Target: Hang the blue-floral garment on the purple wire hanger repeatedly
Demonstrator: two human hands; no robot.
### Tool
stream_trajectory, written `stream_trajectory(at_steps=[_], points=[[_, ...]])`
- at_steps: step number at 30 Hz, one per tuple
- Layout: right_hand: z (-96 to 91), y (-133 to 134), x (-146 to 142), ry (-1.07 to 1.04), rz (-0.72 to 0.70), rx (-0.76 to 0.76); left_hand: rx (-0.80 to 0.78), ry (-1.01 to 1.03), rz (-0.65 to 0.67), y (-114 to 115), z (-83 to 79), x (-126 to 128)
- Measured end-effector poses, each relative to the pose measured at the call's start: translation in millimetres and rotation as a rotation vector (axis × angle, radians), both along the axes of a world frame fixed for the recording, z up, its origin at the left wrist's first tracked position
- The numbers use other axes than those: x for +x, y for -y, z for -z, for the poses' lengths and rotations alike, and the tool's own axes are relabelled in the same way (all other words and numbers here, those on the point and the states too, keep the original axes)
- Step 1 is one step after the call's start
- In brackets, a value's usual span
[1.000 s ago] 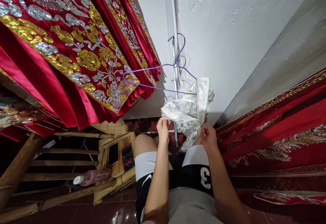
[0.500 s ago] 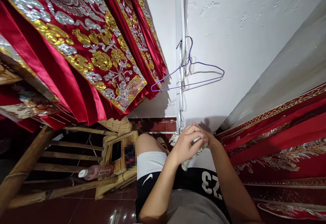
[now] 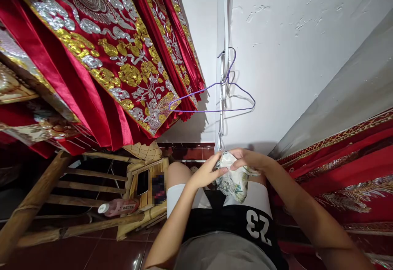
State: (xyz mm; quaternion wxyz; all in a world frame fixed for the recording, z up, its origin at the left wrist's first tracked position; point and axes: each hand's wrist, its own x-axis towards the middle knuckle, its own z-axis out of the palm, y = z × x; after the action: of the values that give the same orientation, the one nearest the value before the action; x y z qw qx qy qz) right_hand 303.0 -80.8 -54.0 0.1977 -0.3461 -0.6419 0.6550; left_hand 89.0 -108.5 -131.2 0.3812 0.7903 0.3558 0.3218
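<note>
Head view: one white floral-print cloth (image 3: 238, 186), thin and crumpled into a soft bundle, showing green and bluish motifs, is sitting above the lap, between the thighs, with its lower end drooping over the shorts. One left hand (image 3: 205, 175) is grasping the bundle from its left side, thumb lying across the near face. One right hand (image 3: 251, 159) is gripping the same cloth from the right and from above, thumb pressing into the folds; the far fingertips are partly hiding behind the fabric. One pair of black-and-white shorts (image 3: 215, 219), numbered 23, is covering the thighs, below a grey shirt (image 3: 211, 247). One purple wire hanger (image 3: 211, 111), bare, is hanging beyond the hands, beside a white vertical strip (image 3: 226, 20) on the white wall (image 3: 282, 77). One red satin garment (image 3: 129, 73), bearing gold and silver sequin embroidery, is hanging at upper left; another red embroidered textile (image 3: 353, 172) is occupying the right side. One bamboo chair (image 3: 76, 230) is standing at lower left, with a white-capped bottle of pink liquid (image 3: 118, 207) lying on its side there. One dark-screened phone (image 3: 143, 182) is resting on bamboo slats, beside a pixelated, unreadable item (image 3: 158, 188).
</note>
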Motion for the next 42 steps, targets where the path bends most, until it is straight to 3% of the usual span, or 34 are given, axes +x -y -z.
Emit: stream_trajectory(at_steps=[2, 3, 6, 9, 11, 14, 17, 20, 24, 29, 34, 38, 42], points=[[-17.1, -5, 6, 0.064, -0.014, 0.128, -0.084, -0.110, 0.132, -10, 6.9, -13], [-25.9, -8, 9, 0.100, 0.046, 0.248, -0.080, -0.181, 0.141, -14, 8.1, -20], [-43.7, -31, 12, 0.126, 0.399, 0.617, 0.013, -0.398, 0.027, -24, 0.0, -46], [-37.1, -71, 8, 0.093, 0.633, 0.789, 0.047, -0.583, -0.072, -31, -23.1, -71], [-20.5, -97, 1, 0.104, 0.687, 0.778, 0.026, -0.657, -0.115, -32, -39.9, -84], [8.4, -120, -8, 0.141, 0.656, 0.683, -0.028, -0.737, -0.147, -28, -56.6, -96], [26.4, -114, -7, 0.147, 0.628, 0.691, -0.044, -0.854, -0.142, -23, -60.4, -104], [25.6, -89, 6, 0.179, 0.636, 0.753, 0.078, -0.911, -0.234, -24, -60.1, -115], [0.5, -54, 30, 0.209, 0.655, 0.787, 0.349, -0.777, -0.403, -36, -74.0, -122], [-30.7, -30, 44, 0.253, 0.749, 0.802, 0.555, -0.324, -0.422, -60, -119.6, -99], [-28.4, -25, 33, 0.204, 0.737, 0.738, 0.515, -0.156, -0.343, -83, -150.7, -57], [-20.1, -21, 25, 0.154, 0.751, 0.660, 0.419, -0.012, -0.306, -105, -150.8, -44], [-23.0, -15, 40, 0.167, 0.861, 0.680, 0.306, 0.066, -0.260, -119, -149.6, -54]])
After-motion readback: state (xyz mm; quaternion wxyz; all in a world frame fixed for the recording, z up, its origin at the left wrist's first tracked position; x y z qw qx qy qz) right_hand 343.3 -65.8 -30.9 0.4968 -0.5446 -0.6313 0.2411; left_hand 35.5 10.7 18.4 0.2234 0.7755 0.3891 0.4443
